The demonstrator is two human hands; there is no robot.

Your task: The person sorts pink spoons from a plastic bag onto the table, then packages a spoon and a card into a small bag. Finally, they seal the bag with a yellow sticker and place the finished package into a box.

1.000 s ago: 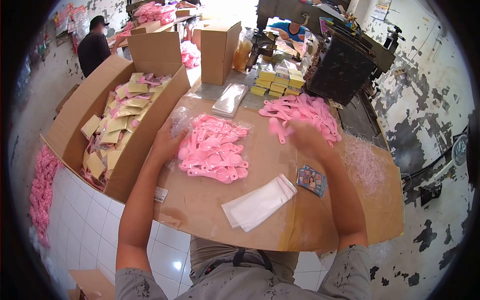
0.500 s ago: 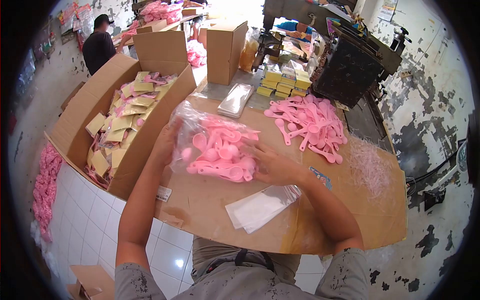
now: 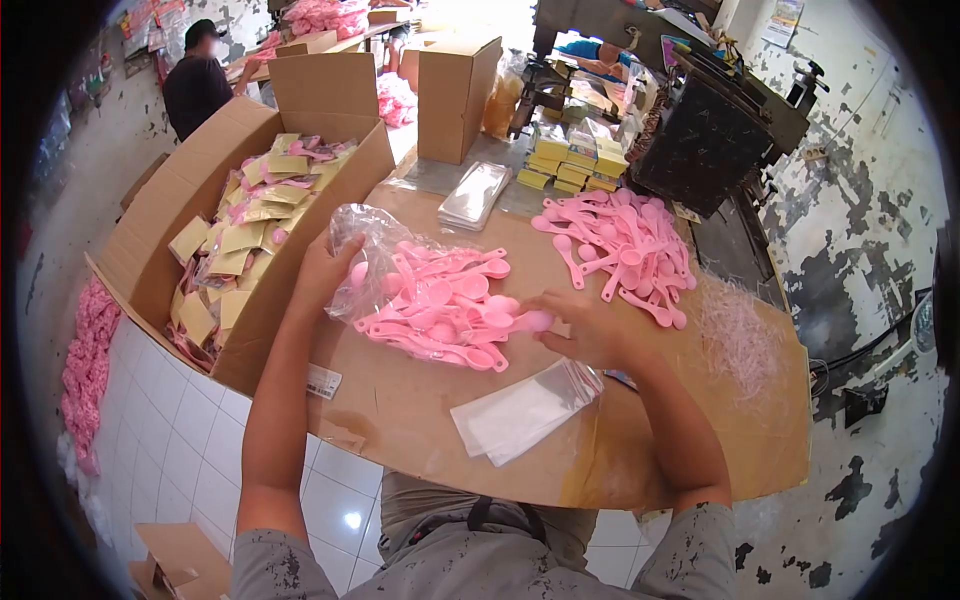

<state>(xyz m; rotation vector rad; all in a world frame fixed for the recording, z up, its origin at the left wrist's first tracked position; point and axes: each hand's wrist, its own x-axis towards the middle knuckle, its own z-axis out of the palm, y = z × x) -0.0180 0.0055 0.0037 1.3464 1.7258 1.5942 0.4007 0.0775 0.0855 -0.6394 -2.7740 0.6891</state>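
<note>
My left hand (image 3: pixel 328 272) is closed on the gathered edge of a clear plastic bag (image 3: pixel 372 232) at the left of the cardboard-covered table. Pink measuring spoons (image 3: pixel 440 292) lie in a heap at the bag's mouth, some partly under the film. At the heap's right edge, my right hand (image 3: pixel 590 328) has its thumb and fingers around the round end of one pink measuring spoon (image 3: pixel 538 321). Flat clear bags (image 3: pixel 525 412) lie just below that hand. A second pile of pink spoons (image 3: pixel 625 250) sits farther right.
An open carton (image 3: pixel 300 250) of packed yellow-card pouches (image 3: pixel 240 237) stands at left. Behind are a stack of clear sleeves (image 3: pixel 473 197), yellow card bundles (image 3: pixel 570 155), a tall box (image 3: pixel 455 100) and a dark machine (image 3: pixel 705 130). Shredded strands (image 3: pixel 742 335) lie right. Two other people are farther back.
The bag's film has drawn back to the left, leaving more spoons uncovered and spread. My right hand has shifted slightly right, from the bag's side to a single spoon.
</note>
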